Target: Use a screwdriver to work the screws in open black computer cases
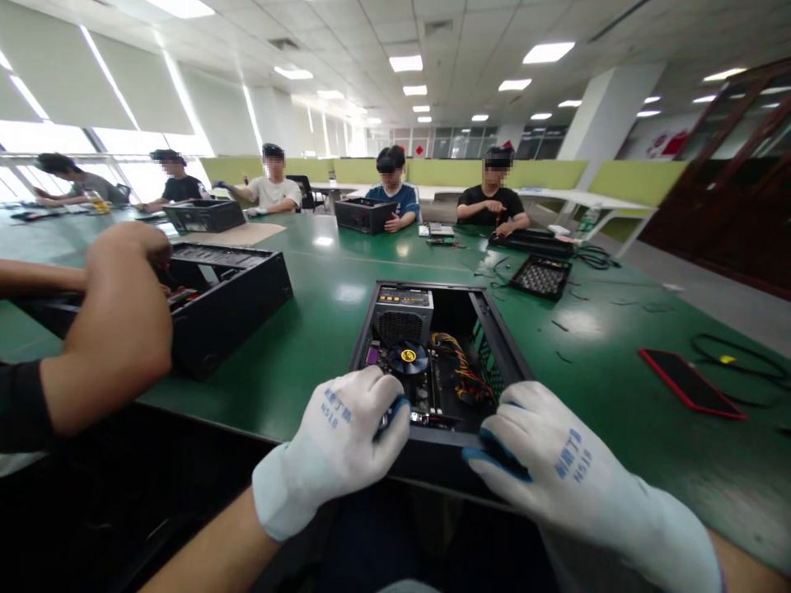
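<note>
An open black computer case (503,338) lies on the green table in front of me. Inside it are a power supply (404,315), a round cooling fan (409,357) and a bundle of coloured cables (461,362). My left hand (352,428), in a white work glove with blue palm, is closed at the near left part of the case. Whatever its curled fingertips hold is hidden. My right hand (537,453), gloved the same way, grips the near right corner of the case, thumb low on the front wall.
A co-worker's bare arm (127,296) reaches into another computer case (231,305) on my left. Further people work across the green table (309,321). To the right are a red-edged black phone-like slab (689,383), a black cable (741,358) and a perforated black panel (542,276).
</note>
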A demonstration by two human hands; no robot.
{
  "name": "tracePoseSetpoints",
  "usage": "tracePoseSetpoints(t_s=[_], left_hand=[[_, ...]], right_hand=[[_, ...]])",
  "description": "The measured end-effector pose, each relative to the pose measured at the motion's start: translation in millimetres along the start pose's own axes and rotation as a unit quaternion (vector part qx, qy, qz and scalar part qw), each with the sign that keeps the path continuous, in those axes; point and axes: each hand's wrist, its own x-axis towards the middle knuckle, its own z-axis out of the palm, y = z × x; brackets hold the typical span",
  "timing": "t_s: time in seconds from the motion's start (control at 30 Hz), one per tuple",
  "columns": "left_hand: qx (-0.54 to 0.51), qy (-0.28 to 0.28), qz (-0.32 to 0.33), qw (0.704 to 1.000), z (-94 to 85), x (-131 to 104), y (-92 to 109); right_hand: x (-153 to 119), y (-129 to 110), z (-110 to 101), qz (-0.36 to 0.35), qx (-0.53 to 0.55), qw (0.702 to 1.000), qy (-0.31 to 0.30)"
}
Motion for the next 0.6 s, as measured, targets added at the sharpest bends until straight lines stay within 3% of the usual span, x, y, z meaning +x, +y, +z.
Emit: tracePoseSetpoints(t_s=[0.23,0.6], left_hand=[[0.062,-0.093,0.026,0.993,2.0,-5,18],[0.048,-0.088,0.036,0.994,0.7,-11,23]], right_hand=[[-16,-10,-8,0.001,0.018,1.000,0.014],[-20,-15,-11,0.010,0.037,0.998,0.043]])
